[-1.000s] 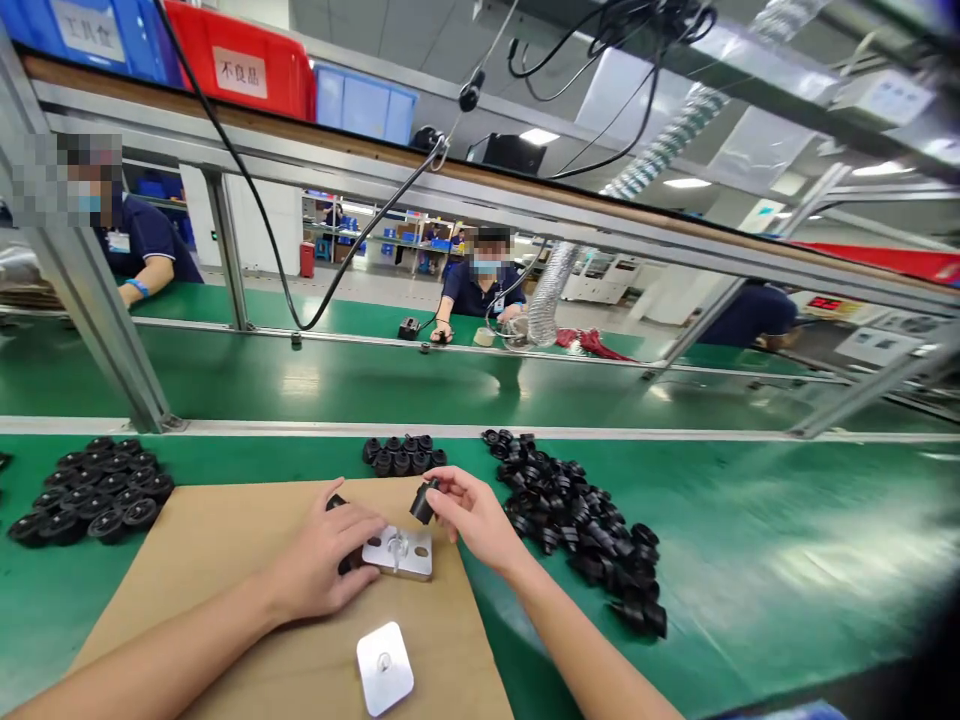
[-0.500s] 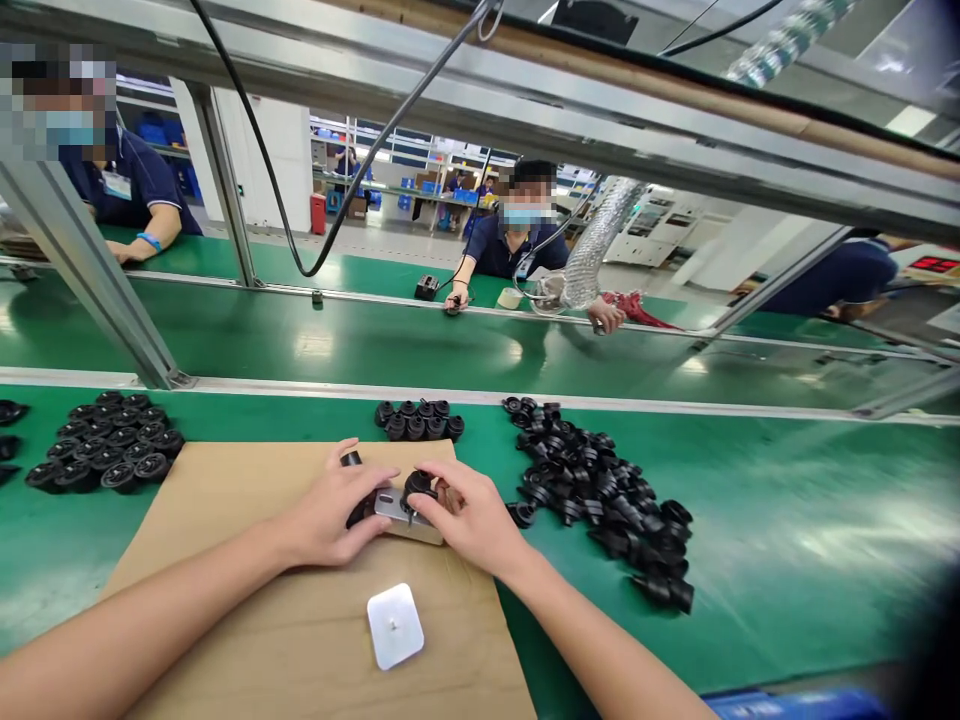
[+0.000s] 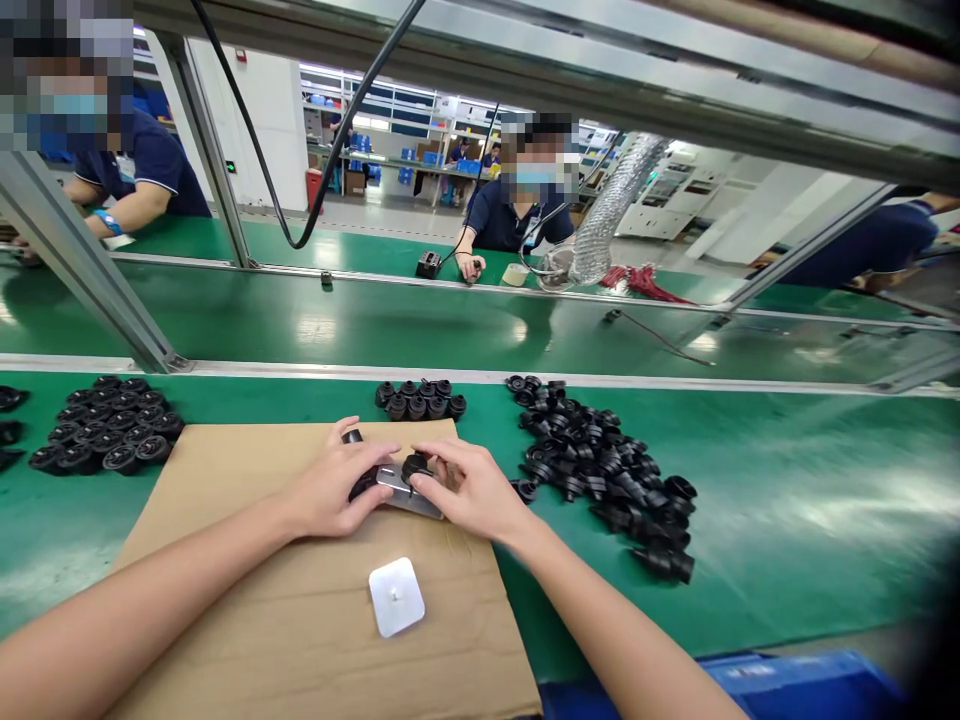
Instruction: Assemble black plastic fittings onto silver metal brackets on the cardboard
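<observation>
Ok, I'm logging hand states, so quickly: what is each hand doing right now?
Left hand: closed on the left end of the metal block.
Right hand: fingers closed on a black part at the block's top.

Both hands (image 3: 409,485) close together, fingers curled.

Both hands (image 3: 341,485) at metal block (image 3: 409,495)

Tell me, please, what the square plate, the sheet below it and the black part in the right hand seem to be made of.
Square plate: probably metal, pale and smooth; coated plastic is possible.
Sheet: cardboard, matte brown, with faint creases.
Black part in the right hand: likely moulded plastic, dark; rubber cannot be ruled out.
</observation>
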Demonstrator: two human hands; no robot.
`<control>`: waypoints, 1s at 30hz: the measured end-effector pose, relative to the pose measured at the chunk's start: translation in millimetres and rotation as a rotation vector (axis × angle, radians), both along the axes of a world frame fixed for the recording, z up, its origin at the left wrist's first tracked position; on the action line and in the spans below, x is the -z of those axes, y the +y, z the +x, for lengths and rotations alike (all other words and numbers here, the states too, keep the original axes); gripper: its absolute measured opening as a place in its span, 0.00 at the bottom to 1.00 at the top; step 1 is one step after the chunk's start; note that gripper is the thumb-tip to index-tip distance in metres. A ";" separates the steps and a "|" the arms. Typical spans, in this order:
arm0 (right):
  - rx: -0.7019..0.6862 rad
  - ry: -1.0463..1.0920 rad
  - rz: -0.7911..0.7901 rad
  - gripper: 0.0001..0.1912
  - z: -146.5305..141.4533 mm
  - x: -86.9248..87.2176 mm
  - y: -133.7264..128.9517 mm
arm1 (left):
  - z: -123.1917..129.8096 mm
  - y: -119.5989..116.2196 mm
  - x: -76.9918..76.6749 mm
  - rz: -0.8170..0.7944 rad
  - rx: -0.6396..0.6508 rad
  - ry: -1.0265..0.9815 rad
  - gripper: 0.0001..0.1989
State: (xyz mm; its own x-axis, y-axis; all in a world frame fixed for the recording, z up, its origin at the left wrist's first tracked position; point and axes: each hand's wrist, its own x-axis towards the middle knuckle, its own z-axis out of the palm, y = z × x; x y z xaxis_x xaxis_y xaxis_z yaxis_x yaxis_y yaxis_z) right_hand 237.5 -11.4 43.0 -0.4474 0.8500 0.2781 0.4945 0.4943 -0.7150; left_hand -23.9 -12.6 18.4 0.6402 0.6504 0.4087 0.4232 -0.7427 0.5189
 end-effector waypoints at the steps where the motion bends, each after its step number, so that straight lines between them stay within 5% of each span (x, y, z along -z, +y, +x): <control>1: -0.003 -0.007 0.000 0.18 0.5 0.1 0.7 | -0.1 -0.1 0.2 0.001 -0.002 -0.001 0.25; 8: -0.006 -0.050 0.171 0.16 6.1 -18.3 -17.8 | -3.0 -1.7 0.6 0.024 0.017 -0.007 0.25; 10: -0.113 -0.137 0.194 0.13 2.8 -25.6 -35.0 | -4.4 -1.8 0.2 0.039 0.047 -0.010 0.26; 14: -0.480 -0.501 0.126 0.28 -6.4 -29.6 -62.7 | -6.3 -1.0 1.9 0.063 0.114 -0.015 0.27; 16: -0.553 -0.603 0.100 0.24 -7.0 -29.5 -66.9 | -6.9 -0.6 4.1 0.070 0.117 -0.031 0.28; 18: -0.557 -0.628 0.061 0.24 -5.9 -29.7 -67.3 | -7.6 -0.4 6.5 0.070 0.109 -0.051 0.27; 23: -0.387 -0.740 0.063 0.45 -13.2 -21.7 -78.3 | -9.2 -1.4 9.5 0.056 0.125 -0.070 0.27; 26: -0.348 -0.758 0.132 0.35 -13.5 -19.3 -85.6 | -9.3 -2.7 9.4 0.061 0.118 -0.071 0.27; 30: -0.427 -0.553 0.226 0.33 11.6 -38.7 -68.6 | -8.2 -3.5 10.1 0.078 0.117 -0.092 0.29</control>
State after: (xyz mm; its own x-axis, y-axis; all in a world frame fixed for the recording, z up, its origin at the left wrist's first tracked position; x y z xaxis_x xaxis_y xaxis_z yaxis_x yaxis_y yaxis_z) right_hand 249.1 -80.0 81.7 -0.8524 0.5189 0.0642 0.4849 0.8304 -0.2743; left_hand -32.1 -16.0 8.2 0.6674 0.5375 0.5154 0.2849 -0.8238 0.4902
